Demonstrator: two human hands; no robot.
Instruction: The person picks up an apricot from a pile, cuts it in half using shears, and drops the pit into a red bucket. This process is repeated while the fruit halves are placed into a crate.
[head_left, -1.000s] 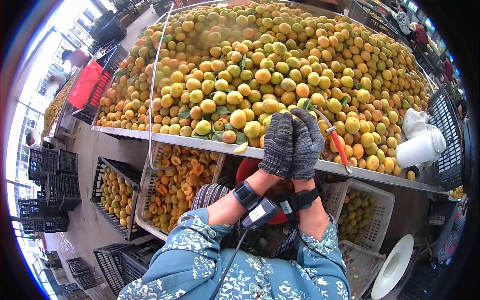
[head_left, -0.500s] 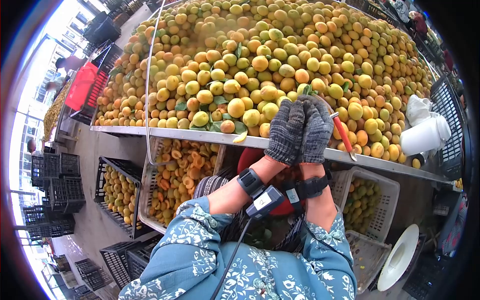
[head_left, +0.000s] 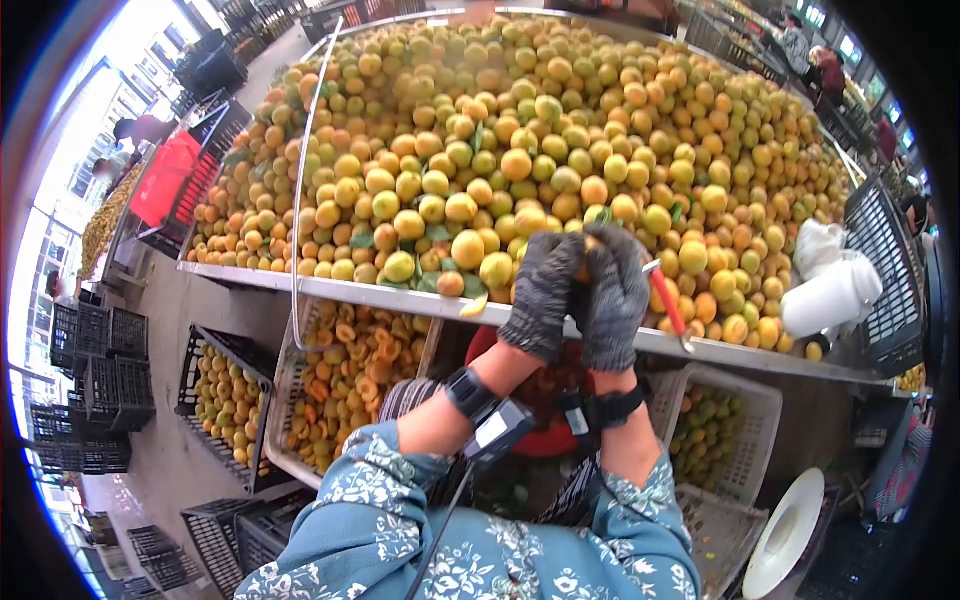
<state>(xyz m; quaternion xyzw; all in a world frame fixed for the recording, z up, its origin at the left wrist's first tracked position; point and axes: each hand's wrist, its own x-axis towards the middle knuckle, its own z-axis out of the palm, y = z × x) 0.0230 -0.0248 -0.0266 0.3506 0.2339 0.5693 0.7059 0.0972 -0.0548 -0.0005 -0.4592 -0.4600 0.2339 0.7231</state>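
My left hand (head_left: 545, 297), in a grey knitted glove, is closed with its fingers curled inward above the metal table edge (head_left: 390, 296). Close beside it, my right hand (head_left: 614, 300) wears a matching glove, its fingers bent too. The fingertips face each other, and the gloves hide whatever is between them. Just past the hands rises a heap of yellow-orange apricots (head_left: 515, 165) with some green leaves. A red-handled tool (head_left: 667, 301) rests against the table edge, right of my right hand. One yellow apricot piece (head_left: 474, 306) lies on the rim left of my hands.
Below the edge stand a crate of split apricots (head_left: 283, 425), a black crate of whole ones (head_left: 188, 388) and a pale crate of greener fruit (head_left: 757, 445). A red basin (head_left: 545, 440) sits under my forearms. At right are a white container (head_left: 830, 297) and a white hat (head_left: 785, 535).
My hands, pressed together before, are now slightly apart with a gap between the palms. They have drawn a little toward me. The view has shifted, showing more of the table's far side.
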